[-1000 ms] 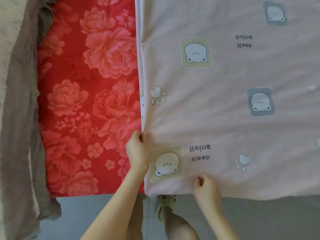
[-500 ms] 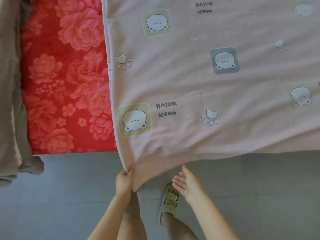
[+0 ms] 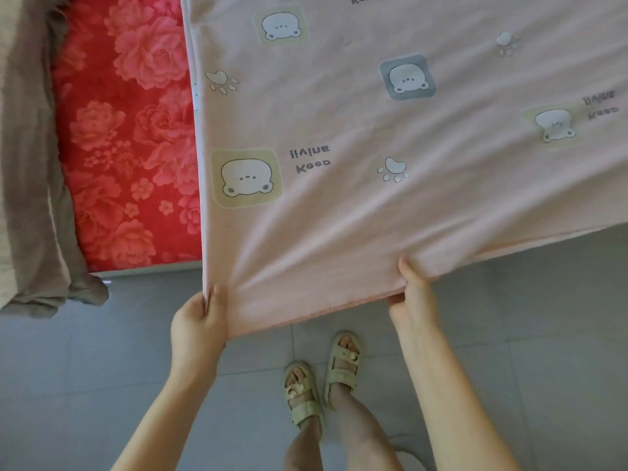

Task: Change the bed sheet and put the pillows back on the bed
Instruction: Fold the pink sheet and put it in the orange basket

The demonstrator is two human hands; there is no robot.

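At the far left a grey-brown cloth point(image 3: 30, 164) hangs bunched over the bed's edge, its end drooping toward the grey tiled floor point(image 3: 85, 368). Beside it the red floral sheet point(image 3: 129, 147) lies flat on the mattress. Overlapping its right edge, the pink bear-print sheet point(image 3: 373, 215) covers the rest of the bed and spills off the near side. The left hand point(image 3: 198, 321) pinches this sheet's near-left corner, thumb on top, with folds fanning up from the grip. Further right, the right hand point(image 3: 413, 294) holds the hem with its thumb pressed on the upper face. Its fingers are tucked under the fabric and hidden, so they only seem to be curled round the edge. Below, two feet in pale green sandals point(image 3: 341, 367) stand on the tiles.
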